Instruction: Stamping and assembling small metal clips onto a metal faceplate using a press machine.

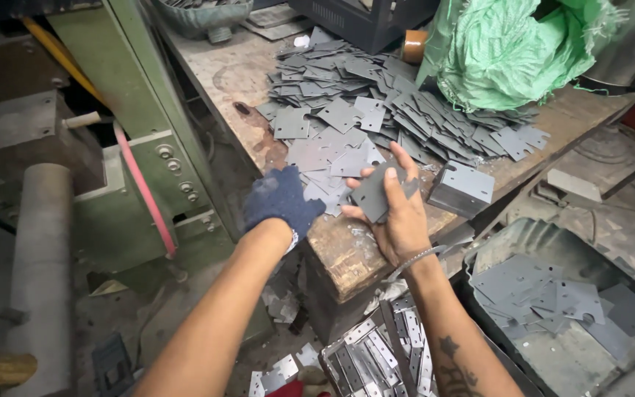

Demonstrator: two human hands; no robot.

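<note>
My right hand (398,213) is bare, palm up, and grips a small stack of flat grey metal plates (375,192) with notched corners. My left hand (282,200) wears a dark blue knit glove and rests on the near edge of the plate pile, just left of the held stack; whether it grips a plate is hidden. A large heap of the same grey plates (376,103) covers the worn wooden workbench (347,254). One bent, box-shaped grey piece (463,188) sits on the bench to the right of my right hand.
A green press machine (148,140) with a red hose (141,184) stands left of the bench. A green sack (501,51) lies at the back right. A dark tub (553,309) holds grey plates at lower right; a crate (376,360) of shiny plates sits below the bench.
</note>
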